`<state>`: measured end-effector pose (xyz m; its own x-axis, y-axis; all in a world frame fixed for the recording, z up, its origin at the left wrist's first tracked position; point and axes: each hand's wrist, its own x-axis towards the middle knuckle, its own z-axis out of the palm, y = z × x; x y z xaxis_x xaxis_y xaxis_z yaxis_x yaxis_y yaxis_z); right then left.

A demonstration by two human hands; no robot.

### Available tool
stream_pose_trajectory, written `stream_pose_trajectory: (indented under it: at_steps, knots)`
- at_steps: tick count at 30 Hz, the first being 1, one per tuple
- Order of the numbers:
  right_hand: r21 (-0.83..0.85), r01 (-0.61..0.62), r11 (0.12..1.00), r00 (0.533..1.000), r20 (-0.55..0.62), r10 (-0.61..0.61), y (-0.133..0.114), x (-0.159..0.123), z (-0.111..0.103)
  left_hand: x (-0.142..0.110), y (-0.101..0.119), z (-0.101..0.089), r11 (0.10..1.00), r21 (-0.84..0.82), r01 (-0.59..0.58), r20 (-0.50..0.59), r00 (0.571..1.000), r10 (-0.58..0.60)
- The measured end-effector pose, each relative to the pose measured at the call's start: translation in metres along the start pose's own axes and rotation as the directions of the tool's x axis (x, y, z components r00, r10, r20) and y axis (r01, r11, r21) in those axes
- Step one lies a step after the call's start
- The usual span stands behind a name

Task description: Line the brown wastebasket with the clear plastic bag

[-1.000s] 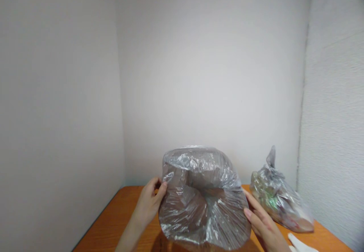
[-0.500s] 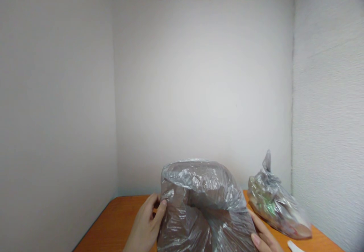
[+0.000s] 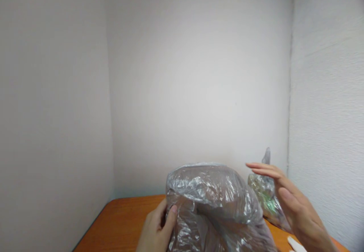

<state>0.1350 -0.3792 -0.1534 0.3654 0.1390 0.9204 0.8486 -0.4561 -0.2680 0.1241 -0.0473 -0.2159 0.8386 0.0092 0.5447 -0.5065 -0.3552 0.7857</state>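
A large bundle wrapped in shiny, see-through plastic stands at the lower middle of the head view; something brownish shows through, but I cannot make out what. My left hand grips its left side, thumb on the near face and fingers behind. To the right of the bundle, my right hand is raised and apart from it, fingers stretched out, holding nothing. Behind that hand is a knotted clear plastic bag, partly covered by it, with mixed contents and a green patch.
An orange-brown wooden table lies below. A small white object rests on it near the right front. White walls close in the left, the back and the right.
My right hand has let go of the bundle's right side and risen up and to the right. The bundle and my left hand sit slightly farther right in view.
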Motion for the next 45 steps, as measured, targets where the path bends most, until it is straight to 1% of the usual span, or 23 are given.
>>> stream_pose_trajectory:
  at_steps: [1,2,3,5,7,11,15,18,21,25,29,30,31,32,34,36,38,39,40,42,43,44,45]
  knots:
    - [0.024,0.077,0.997,0.983,0.164,-0.08,-0.02,0.016,0.002,0.0,0.0,0.001,1.0,0.022,-0.005,0.007,1.0,0.005]
    - [0.048,0.15,0.988,0.935,0.318,-0.157,-0.039,0.031,0.006,-0.001,0.001,0.001,0.999,0.042,-0.018,0.017,1.0,0.017]
    - [0.048,0.165,0.985,0.885,0.434,-0.169,-0.056,0.046,0.013,-0.002,0.001,0.002,0.998,0.059,-0.037,0.033,0.999,0.036]
    - [0.044,0.203,0.978,0.78,0.596,-0.189,-0.081,0.071,0.031,-0.003,0.001,0.003,0.991,0.088,-0.098,0.062,0.994,0.093]
    - [0.054,0.214,0.975,0.706,0.682,-0.193,-0.091,0.089,0.05,-0.005,-0.001,0.005,0.974,0.13,-0.183,0.067,0.982,0.176]
    - [0.108,0.069,0.992,0.635,0.762,-0.127,-0.078,0.106,0.079,-0.005,-0.009,0.009,0.902,0.234,-0.363,0.032,0.93,0.366]
    - [0.118,-0.116,0.986,0.61,0.792,-0.023,-0.052,0.115,0.09,-0.003,-0.015,0.01,0.861,0.279,-0.425,0.043,0.902,0.43]
    - [0.118,-0.298,0.947,0.563,0.823,0.075,-0.035,0.125,0.096,-0.002,-0.018,0.013,0.87,0.3,-0.392,0.005,0.912,0.41]
    - [0.068,-0.469,0.881,0.499,0.843,0.201,-0.023,0.136,0.102,-0.003,-0.021,0.021,0.91,0.287,-0.3,-0.046,0.944,0.326]
    - [-0.012,-0.491,0.871,0.455,0.849,0.268,-0.009,0.145,0.118,-0.008,-0.018,0.026,0.93,0.246,-0.272,-0.037,0.957,0.289]
    - [-0.154,-0.436,0.887,0.401,0.849,0.344,0.008,0.146,0.131,-0.012,-0.005,0.019,0.942,0.187,-0.279,-0.001,0.959,0.284]
    - [-0.193,-0.408,0.892,0.402,0.839,0.366,0.01,0.147,0.131,-0.012,-0.001,0.016,0.947,0.173,-0.271,0.018,0.962,0.272]
    - [-0.23,-0.374,0.899,0.423,0.82,0.386,0.01,0.149,0.128,-0.012,0.003,0.013,0.952,0.163,-0.26,0.038,0.966,0.257]
    - [-0.261,-0.334,0.906,0.471,0.787,0.4,0.007,0.152,0.123,-0.011,0.005,0.01,0.956,0.157,-0.246,0.057,0.969,0.24]
    - [-0.301,-0.244,0.922,0.629,0.674,0.387,-0.01,0.158,0.105,-0.009,0.008,0.004,0.969,0.143,-0.201,0.063,0.979,0.194]
    - [-0.313,-0.15,0.938,0.797,0.523,0.302,-0.042,0.159,0.08,-0.006,0.006,-0.001,0.986,0.11,-0.124,0.031,0.992,0.121]
    - [-0.297,-0.059,0.953,0.886,0.424,0.187,-0.082,0.148,0.057,-0.003,0.0,-0.005,0.997,0.059,-0.042,0.007,0.999,0.041]
    - [-0.279,0.031,0.96,0.903,0.42,0.093,-0.101,0.138,0.049,-0.001,-0.003,-0.007,0.999,0.035,-0.01,0.006,1.0,0.01]
    - [-0.265,0.101,0.959,0.884,0.467,0.036,-0.117,0.125,0.044,0.0,-0.006,-0.008,1.0,0.019,0.015,0.008,1.0,-0.015]
    - [-0.277,0.193,0.941,0.794,0.607,0.016,-0.134,0.096,0.048,0.002,-0.01,-0.01,0.999,0.002,0.043,0.011,0.999,-0.043]
    - [-0.294,0.24,0.925,0.737,0.675,0.024,-0.133,0.082,0.057,0.002,-0.011,-0.01,0.999,-0.001,0.049,0.012,0.999,-0.049]
    - [-0.309,0.284,0.908,0.66,0.75,0.048,-0.127,0.07,0.069,0.002,-0.011,-0.011,0.999,0.0,0.05,0.013,0.999,-0.05]
    - [-0.322,0.328,0.888,0.56,0.823,0.091,-0.116,0.06,0.083,0.001,-0.01,-0.011,0.999,0.003,0.049,0.017,0.999,-0.049]
